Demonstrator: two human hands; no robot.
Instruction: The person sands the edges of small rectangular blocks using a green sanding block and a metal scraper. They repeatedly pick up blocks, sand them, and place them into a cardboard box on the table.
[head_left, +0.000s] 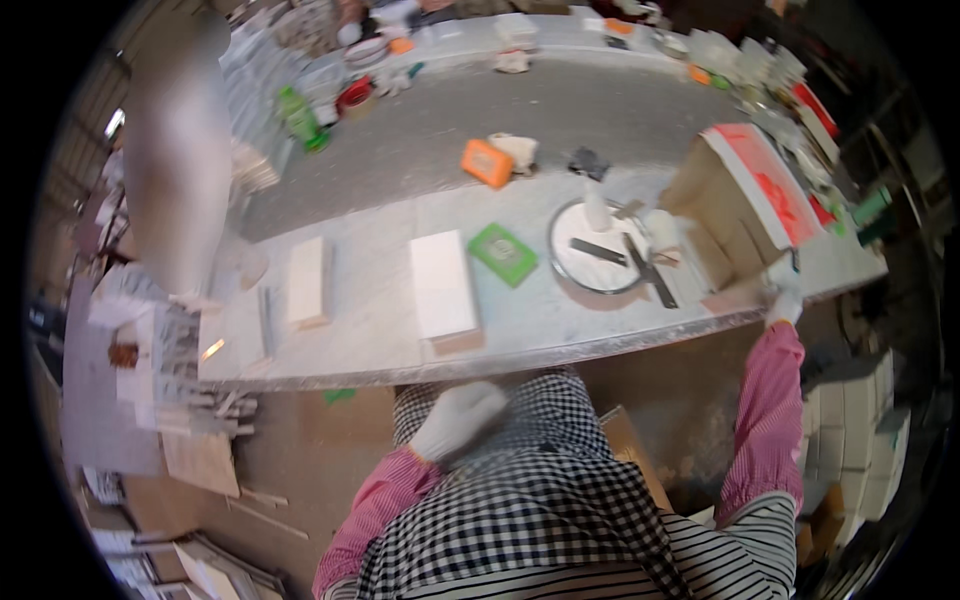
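Checked apron (500, 500) is closest to the lens, with the gloved left hand (460, 420) over it, fingers curled in; the blur hides whether they hold anything, so can't tell. Biggest thing next is the worktable (370, 280), spread out ahead of the left fingers. Then comes the open cardboard box (730, 235), just left of the gloved right hand (785, 300); those fingers are at the table's edge, too smeared to say if they're wide, narrow or gripping something. Farther left of the right fingers sits a round plate (575, 225); a white block (445, 285) lies ahead of the left fingers, with a narrower pale block (310, 283) off to their left. Progress-wise it's honestly a guess: both blocks are out on the table, neither in hand, and nothing shows whether they're finished or waiting. Green packet (503, 254), right beside the white block, has a pale printed mark, and the box carries red print, but neither is legible. Smallest are the dark strips (598, 251) at the plate, apparently unused right now.
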